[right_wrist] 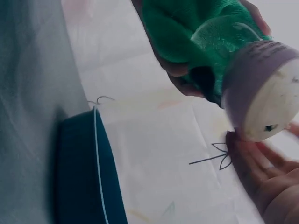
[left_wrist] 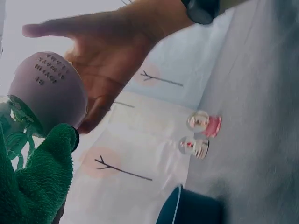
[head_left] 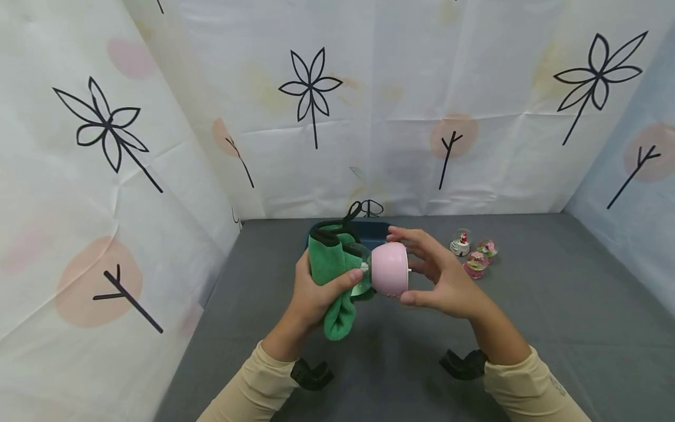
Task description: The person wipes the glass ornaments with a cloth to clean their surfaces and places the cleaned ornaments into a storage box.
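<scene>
A snow globe with a pink base (head_left: pixel 389 269) lies on its side in the air, its clear glass dome (right_wrist: pixel 224 35) partly wrapped in a green towel (head_left: pixel 329 264). My left hand (head_left: pixel 313 293) grips the dome through the towel, thumb along the near side. Raised lettering shows on the base (left_wrist: pixel 46 86) in the left wrist view. At the base's underside my right hand (head_left: pixel 445 275) spreads round the rim. Its fingers touch the edge, while the straight thumb (left_wrist: pixel 51 28) looks clear of the base in the left wrist view. A small pin sticks out of the underside.
Behind the hands stands a dark blue basin (head_left: pixel 373 231), partly hidden by the towel. Three small snow globes (head_left: pixel 476 264) stand on the grey tabletop (head_left: pixel 554 293) at the right. A patterned cloth (head_left: pixel 395 117) hangs round the back and sides.
</scene>
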`<state>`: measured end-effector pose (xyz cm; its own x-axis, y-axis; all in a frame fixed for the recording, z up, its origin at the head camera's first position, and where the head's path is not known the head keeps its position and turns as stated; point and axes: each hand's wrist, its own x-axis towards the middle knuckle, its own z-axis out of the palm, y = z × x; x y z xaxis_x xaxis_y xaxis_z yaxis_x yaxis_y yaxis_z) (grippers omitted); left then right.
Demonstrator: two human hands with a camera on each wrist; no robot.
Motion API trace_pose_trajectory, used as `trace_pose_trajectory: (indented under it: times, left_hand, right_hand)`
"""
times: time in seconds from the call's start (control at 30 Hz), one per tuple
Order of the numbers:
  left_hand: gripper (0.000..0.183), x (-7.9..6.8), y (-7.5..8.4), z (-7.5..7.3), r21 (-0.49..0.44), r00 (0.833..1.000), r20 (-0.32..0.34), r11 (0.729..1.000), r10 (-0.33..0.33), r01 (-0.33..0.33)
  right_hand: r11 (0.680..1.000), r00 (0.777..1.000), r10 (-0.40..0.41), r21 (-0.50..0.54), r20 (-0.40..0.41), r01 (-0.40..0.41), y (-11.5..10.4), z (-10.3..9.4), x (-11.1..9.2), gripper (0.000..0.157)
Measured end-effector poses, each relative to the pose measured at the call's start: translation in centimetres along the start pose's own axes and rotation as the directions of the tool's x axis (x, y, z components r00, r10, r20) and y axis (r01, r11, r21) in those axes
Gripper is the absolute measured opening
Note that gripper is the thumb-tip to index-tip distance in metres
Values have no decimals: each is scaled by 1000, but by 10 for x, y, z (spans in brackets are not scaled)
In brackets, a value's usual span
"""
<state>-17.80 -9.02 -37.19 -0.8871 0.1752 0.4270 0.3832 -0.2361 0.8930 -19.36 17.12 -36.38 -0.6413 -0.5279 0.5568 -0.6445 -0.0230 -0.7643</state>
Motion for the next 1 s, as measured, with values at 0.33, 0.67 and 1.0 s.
trace_pose_trajectory:
  times: [0.33,0.67,1.0]
  left_hand:
    - [64,1,-3,-2,81,999,-25,996,47,-45]
    - [68,0,-5,-3,79,1000,-3,997,7,-7]
    - [67,0,-5,-3,60,997,30,996,65,-66]
  right_hand:
    - [889,904,420,165,75,-427,-4,0,2,66]
    - [851,886,450,248,111,-463,-8,-2,3,55]
    - [981,982,188,35,12,-189,-2,0,-4,57]
